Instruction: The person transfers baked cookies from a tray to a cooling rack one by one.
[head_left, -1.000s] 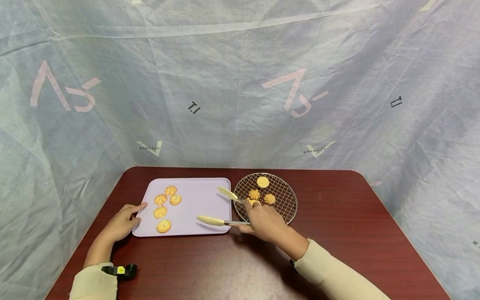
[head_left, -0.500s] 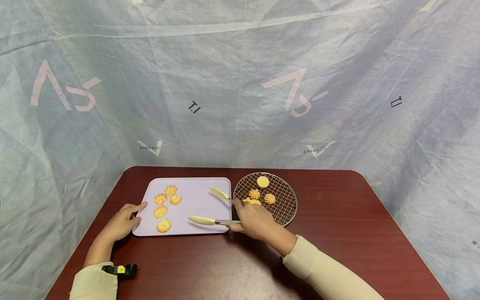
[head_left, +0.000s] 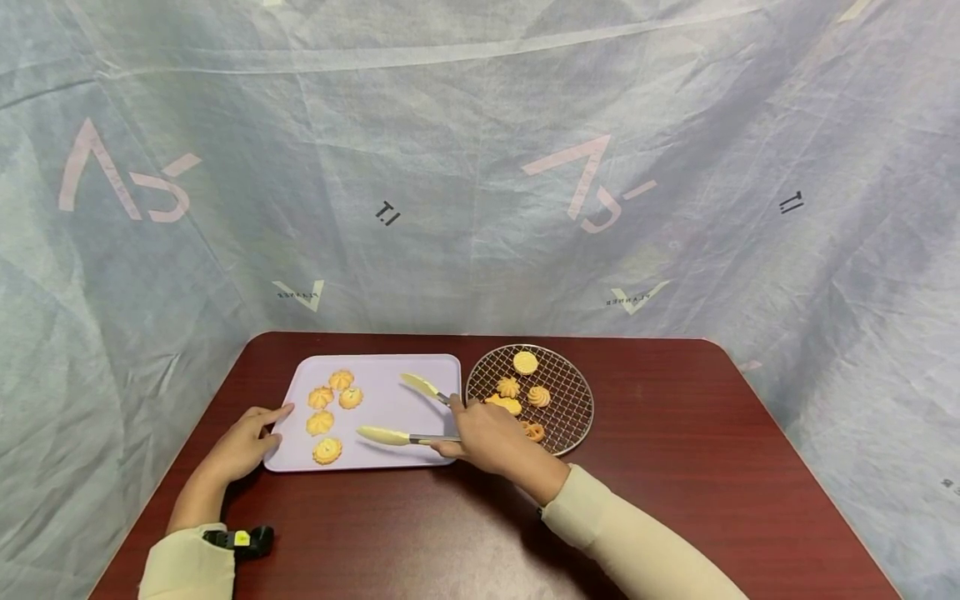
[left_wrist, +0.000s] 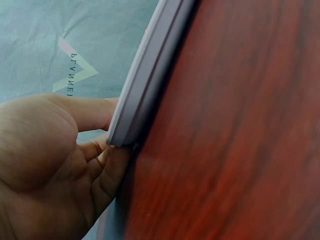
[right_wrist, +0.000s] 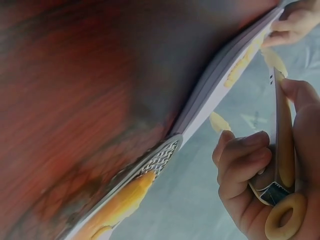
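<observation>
A wrinkled grey cloth printed with letters and marks (head_left: pixel 480 167) hangs around a dark red-brown table (head_left: pixel 675 433). On it, a lilac tray (head_left: pixel 375 368) lies just beside a round wire rack (head_left: pixel 567 396). Five cookies (head_left: pixel 320 422) are grouped toward the tray's left side, while more assorted cookies (head_left: pixel 538 396) rest on the rack, one partly hidden behind the right wrist.

The step in hand seems to be reaching with the tongs (head_left: pixel 408 438) for a cookie on the tray. The tongs stand over its right part, pale tips pointing left, well apart from the cookies. The next move probably calls for carrying the tips farther left, setting one on each side of a single cookie and squeezing lightly, since these look crumbly and some sit close together.

The right grip (head_left: pixel 487 432) is wrapped around the tongs' handles, with the two arms spread wide and nothing between them. The left grip (head_left: pixel 238 447) holds the tray's left edge, the rim between thumb and bent fingers, apparently to steady it; how firmly, I cannot tell.
</observation>
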